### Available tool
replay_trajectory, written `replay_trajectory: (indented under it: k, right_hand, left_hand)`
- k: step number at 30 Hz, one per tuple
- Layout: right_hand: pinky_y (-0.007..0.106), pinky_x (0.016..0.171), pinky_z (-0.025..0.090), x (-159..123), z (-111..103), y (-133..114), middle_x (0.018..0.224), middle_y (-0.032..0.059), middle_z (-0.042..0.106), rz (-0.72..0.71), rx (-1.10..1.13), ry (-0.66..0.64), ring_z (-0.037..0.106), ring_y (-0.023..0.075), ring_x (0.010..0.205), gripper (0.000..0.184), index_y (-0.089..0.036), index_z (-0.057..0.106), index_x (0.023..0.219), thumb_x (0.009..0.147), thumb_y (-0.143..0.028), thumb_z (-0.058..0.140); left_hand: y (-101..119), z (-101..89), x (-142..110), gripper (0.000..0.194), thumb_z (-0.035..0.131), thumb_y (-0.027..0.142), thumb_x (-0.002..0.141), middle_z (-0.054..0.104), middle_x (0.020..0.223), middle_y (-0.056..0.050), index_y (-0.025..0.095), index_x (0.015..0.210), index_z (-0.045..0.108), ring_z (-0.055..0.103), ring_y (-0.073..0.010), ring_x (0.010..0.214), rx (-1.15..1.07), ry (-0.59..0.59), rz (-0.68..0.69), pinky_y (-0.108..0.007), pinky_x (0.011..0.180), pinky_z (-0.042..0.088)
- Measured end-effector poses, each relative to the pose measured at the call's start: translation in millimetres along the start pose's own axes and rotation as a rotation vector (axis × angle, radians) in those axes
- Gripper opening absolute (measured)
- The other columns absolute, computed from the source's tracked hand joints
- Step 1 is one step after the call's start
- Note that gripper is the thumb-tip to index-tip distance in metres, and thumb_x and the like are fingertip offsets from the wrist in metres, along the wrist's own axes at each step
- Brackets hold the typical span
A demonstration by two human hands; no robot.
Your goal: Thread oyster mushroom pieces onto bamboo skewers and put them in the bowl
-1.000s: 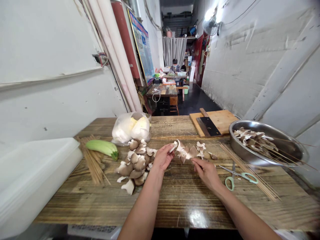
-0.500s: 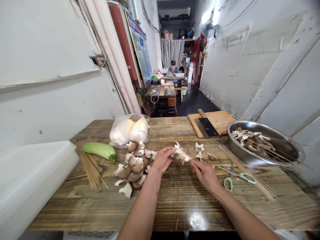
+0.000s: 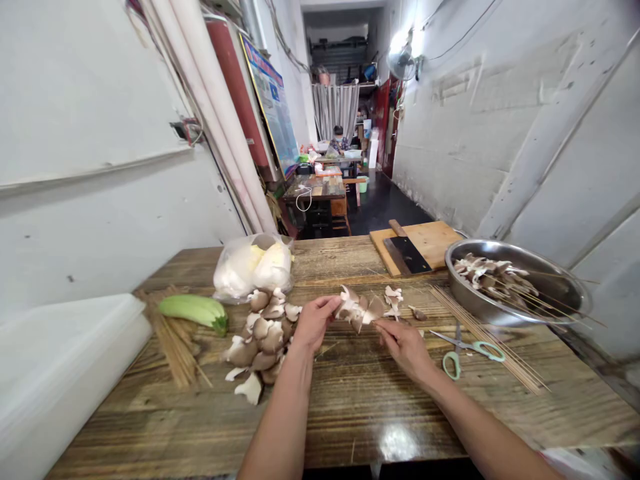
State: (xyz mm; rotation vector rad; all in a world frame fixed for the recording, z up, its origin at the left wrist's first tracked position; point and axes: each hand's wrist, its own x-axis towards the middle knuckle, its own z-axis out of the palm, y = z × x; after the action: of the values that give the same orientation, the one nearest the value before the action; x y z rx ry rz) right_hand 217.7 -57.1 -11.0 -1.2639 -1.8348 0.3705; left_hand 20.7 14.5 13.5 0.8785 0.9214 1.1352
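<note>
Several oyster mushroom pieces [image 3: 357, 311], brown-capped with white stems, are bunched in a row between my two hands above the table. My left hand [image 3: 315, 323] pinches the mushroom at the row's left end with thumb and fingers. At the right end, my right hand [image 3: 404, 343] is closed on what looks like the thin skewer through them, mostly hidden by mushrooms and fingers. A heap of loose oyster mushrooms [image 3: 267, 337] lies left of my left hand. Beyond my right hand are a few small mushroom scraps [image 3: 393, 300].
Scissors [image 3: 467, 345] with green handles and loose bamboo skewers [image 3: 493, 340] lie at right. A steel basin [image 3: 520, 251] holds skewered mushrooms. Behind are a cutting board [image 3: 437, 235] and cleaver [image 3: 407, 253]. Left stand a green squash [image 3: 193, 310], a skewer bundle [image 3: 173, 343], a plastic bag [image 3: 253, 267], and a white container [image 3: 75, 353].
The view has shifted slightly, so the table's things sit a little further left in the picture. Both hands keep hold of the mushroom row, with little other movement.
</note>
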Motion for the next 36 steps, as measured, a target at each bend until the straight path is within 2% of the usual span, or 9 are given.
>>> replay_trajectory:
  k: [5,11,18,23,25,29,31,36]
  right_hand:
    - [0.024,0.061,0.045,-0.1,0.2,0.9,0.064,0.0028,0.065,-0.015,-0.018,-0.008,0.06,0.0146,0.059,0.027,-0.02,0.068,0.09,0.09,-0.029,0.042]
    - [0.023,0.06,0.044,1.1,-2.6,-0.8,0.064,0.0028,0.065,-0.008,-0.067,-0.049,0.06,0.0147,0.06,0.028,-0.021,0.068,0.084,0.091,-0.029,0.042]
    - [0.024,0.062,0.044,0.7,-4.4,1.4,0.072,0.0048,0.068,-0.011,-0.087,-0.073,0.062,0.0164,0.065,0.027,-0.02,0.067,0.086,0.09,-0.027,0.042]
    - [0.024,0.063,0.044,1.6,-2.6,4.6,0.072,0.0047,0.068,-0.035,-0.044,-0.046,0.062,0.0159,0.066,0.026,-0.02,0.067,0.084,0.09,-0.026,0.042]
    - [0.024,0.062,0.044,2.7,-2.4,4.7,0.069,0.004,0.066,-0.023,-0.027,-0.025,0.061,0.0155,0.064,0.026,-0.019,0.067,0.086,0.09,-0.027,0.042]
    - [0.024,0.059,0.043,4.2,-3.0,3.0,0.063,0.0026,0.063,0.011,-0.011,-0.003,0.058,0.0146,0.058,0.028,-0.02,0.067,0.084,0.09,-0.029,0.042]
    - [0.023,0.058,0.042,4.1,-3.3,2.2,0.062,0.0021,0.062,0.021,-0.01,-0.007,0.057,0.0145,0.057,0.028,-0.02,0.066,0.083,0.09,-0.03,0.041]
    - [0.023,0.06,0.041,3.7,-4.9,0.6,0.063,0.0014,0.062,0.024,-0.018,-0.054,0.057,0.014,0.059,0.029,-0.02,0.065,0.076,0.091,-0.03,0.041]
  left_hand:
    - [0.2,-1.9,-0.2,0.03,0.078,0.033,0.056,0.065,0.07,-0.003,0.012,0.075,0.07,0.055,-0.0103,0.064,-0.048,-0.004,-0.064,-0.023,0.059,0.043]
    - [1.3,-0.6,1.5,0.029,0.08,0.027,0.051,0.065,0.066,-0.003,0.012,0.073,0.068,0.056,-0.0107,0.06,-0.122,0.011,-0.17,-0.024,0.057,0.046]
    - [-0.2,-0.5,3.3,0.024,0.078,0.023,0.053,0.063,0.063,-0.002,0.011,0.07,0.066,0.058,-0.0127,0.059,-0.131,-0.023,-0.247,-0.028,0.059,0.049]
    - [-1.3,1.4,5.2,0.027,0.079,0.025,0.053,0.064,0.065,-0.003,0.012,0.072,0.067,0.057,-0.0131,0.061,-0.107,-0.027,-0.227,-0.027,0.058,0.048]
    - [-0.3,1.9,5.9,0.029,0.078,0.032,0.056,0.064,0.069,-0.004,0.013,0.074,0.067,0.057,-0.0134,0.064,-0.114,-0.026,-0.194,-0.027,0.059,0.047]
    - [0.8,1.1,6.3,0.037,0.073,0.043,0.061,0.066,0.081,-0.006,0.014,0.085,0.069,0.057,-0.0126,0.07,-0.098,0.053,-0.103,-0.023,0.059,0.044]
    - [-0.4,0.1,6.1,0.036,0.074,0.041,0.06,0.066,0.083,-0.005,0.014,0.085,0.07,0.057,-0.0114,0.071,-0.078,0.065,-0.069,-0.022,0.06,0.043]
    - [-4.5,-1.4,5.5,0.029,0.078,0.034,0.055,0.065,0.071,-0.002,0.014,0.076,0.07,0.054,-0.0093,0.064,-0.09,0.049,-0.055,-0.021,0.059,0.041]
